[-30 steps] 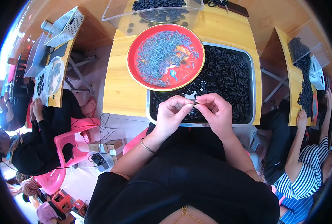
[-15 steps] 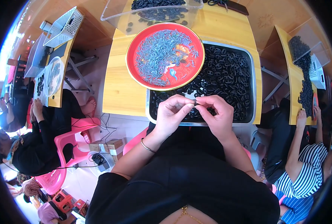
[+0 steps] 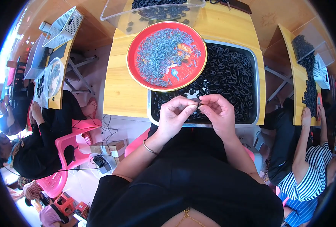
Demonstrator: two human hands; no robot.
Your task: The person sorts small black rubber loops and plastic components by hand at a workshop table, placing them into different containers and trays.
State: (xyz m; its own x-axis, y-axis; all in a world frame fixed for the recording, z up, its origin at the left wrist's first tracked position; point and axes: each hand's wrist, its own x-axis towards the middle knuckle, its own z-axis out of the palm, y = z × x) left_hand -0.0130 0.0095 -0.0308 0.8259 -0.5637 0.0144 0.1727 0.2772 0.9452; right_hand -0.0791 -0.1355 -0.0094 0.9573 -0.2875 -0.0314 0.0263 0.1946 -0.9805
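My left hand (image 3: 174, 115) and my right hand (image 3: 218, 113) meet over the near edge of a steel tray (image 3: 257, 83), fingertips pinched. Between them is a small dark piece (image 3: 199, 105), mostly covered by the fingers, so its exact shape is hidden. Many black oval pieces with holes (image 3: 236, 72) fill the tray below. A round red plate (image 3: 189, 72) with a gold rim rests over the tray's far left corner. It carries a spread of small grey-blue rod-like pieces (image 3: 156, 49), thickest on its left.
A clear plastic bin (image 3: 119, 19) with more black pieces stands on the wooden table (image 3: 119, 90), beyond the plate. Scissors (image 3: 224, 3) lie at the far edge. People work at side tables left (image 3: 58, 96) and right (image 3: 297, 98). A pink chair (image 3: 67, 147) stands left.
My right hand has shifted slightly up and left, and its thumb and fingertips have moved a little around the dark piece. The left hand stays nearly still.
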